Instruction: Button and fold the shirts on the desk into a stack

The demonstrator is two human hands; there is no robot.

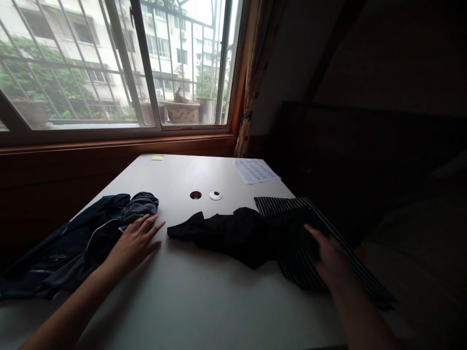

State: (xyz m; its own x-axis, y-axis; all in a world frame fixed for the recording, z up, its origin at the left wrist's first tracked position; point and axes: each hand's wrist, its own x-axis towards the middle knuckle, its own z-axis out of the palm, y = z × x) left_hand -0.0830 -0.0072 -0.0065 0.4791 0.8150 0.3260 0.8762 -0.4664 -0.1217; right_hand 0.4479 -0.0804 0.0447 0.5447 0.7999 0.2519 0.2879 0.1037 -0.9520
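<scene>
My left hand (138,240) is open with its fingers spread, beside a dark navy and grey garment (65,248) heaped at the table's left side. Its fingertips lie near the grey part of that heap and over the white tabletop. A crumpled black garment (226,231) stretches across the middle of the table. It overlaps a black-and-white striped garment (306,267) at the right edge. Over the striped cloth is my right hand (330,257), slightly blurred, one finger stretched out toward the black garment. Its other fingers are dim, and no cloth shows gripped in it.
The white table (204,296) stands below a barred window (182,63). On it are a round cable hole (196,195), a loose round cover (215,195), printed papers (257,171) and a yellow sticky note (157,158). A curtain (251,82) hangs by the window; the right side is dark.
</scene>
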